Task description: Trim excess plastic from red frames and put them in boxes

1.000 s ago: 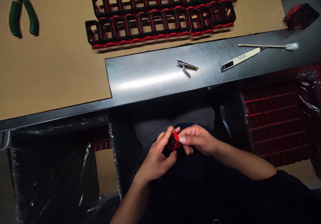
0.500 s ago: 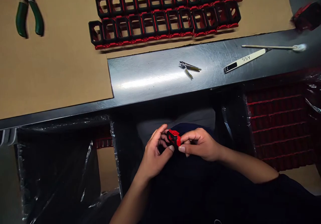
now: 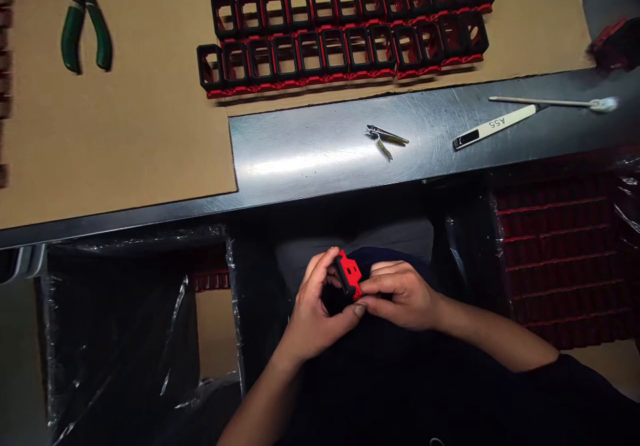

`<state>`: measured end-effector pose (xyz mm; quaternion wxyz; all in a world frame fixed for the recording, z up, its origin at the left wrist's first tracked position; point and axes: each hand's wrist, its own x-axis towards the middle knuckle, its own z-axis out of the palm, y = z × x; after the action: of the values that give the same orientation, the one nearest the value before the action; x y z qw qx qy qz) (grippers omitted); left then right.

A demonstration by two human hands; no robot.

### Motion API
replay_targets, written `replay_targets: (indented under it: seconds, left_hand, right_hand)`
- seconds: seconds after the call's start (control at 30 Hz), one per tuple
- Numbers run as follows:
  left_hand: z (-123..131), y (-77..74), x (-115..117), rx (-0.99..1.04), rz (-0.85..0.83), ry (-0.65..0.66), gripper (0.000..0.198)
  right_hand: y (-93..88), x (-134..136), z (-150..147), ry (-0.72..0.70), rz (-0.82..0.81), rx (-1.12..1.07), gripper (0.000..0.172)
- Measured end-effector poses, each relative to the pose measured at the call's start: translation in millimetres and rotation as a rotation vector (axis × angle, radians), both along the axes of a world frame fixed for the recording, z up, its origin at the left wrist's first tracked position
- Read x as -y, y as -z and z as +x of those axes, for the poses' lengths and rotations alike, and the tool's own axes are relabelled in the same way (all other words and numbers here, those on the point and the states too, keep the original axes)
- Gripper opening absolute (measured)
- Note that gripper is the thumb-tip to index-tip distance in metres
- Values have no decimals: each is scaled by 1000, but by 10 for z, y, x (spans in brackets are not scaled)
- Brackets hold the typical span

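Note:
Between my two hands, in front of my lap, is a small red-and-black plastic housing [image 3: 351, 273] with a flat red side facing up and a black rim. My left hand [image 3: 320, 299] grips it from the left, fingers at its upper end and thumb below. The fingertips of my right hand [image 3: 400, 295] pinch its lower right corner. Similar red-and-black frames [image 3: 310, 56] stand in two rows on the cardboard [image 3: 150, 139] beyond my hands.
On the metal table edge [image 3: 300, 146] lie small nippers [image 3: 387, 139], a white-handled tool [image 3: 495, 127] marked A55 and a cotton swab [image 3: 555, 102]. Green-handled pliers [image 3: 87, 26] rest on the cardboard. Plastic-lined boxes with red parts [image 3: 560, 259] stand below at both sides.
The housing has been turned in my hands, so its flat red side now shows instead of its opening. My left thumb has shifted right, close to my right fingertips. The view has shifted slightly.

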<state>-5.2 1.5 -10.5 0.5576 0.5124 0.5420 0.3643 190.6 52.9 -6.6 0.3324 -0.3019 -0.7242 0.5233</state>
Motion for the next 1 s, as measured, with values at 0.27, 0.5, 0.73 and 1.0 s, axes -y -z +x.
replay_targets:
  seconds: [0.27, 0.5, 0.73, 1.0]
  left_hand:
    - [26, 30, 18, -20, 109, -15, 78]
    - [25, 42, 20, -34, 215, -17, 77]
    - [20, 120, 45, -26, 252, -33, 76]
    - [80, 72, 39, -185, 347, 36, 90]
  right_hand:
    - [42, 31, -19, -16, 89, -5, 16]
    - [49, 39, -28, -15, 137, -12, 17]
    - [47, 25, -20, -44, 154, 26, 14]
    - [-43, -47, 55, 36, -753, -128, 23]
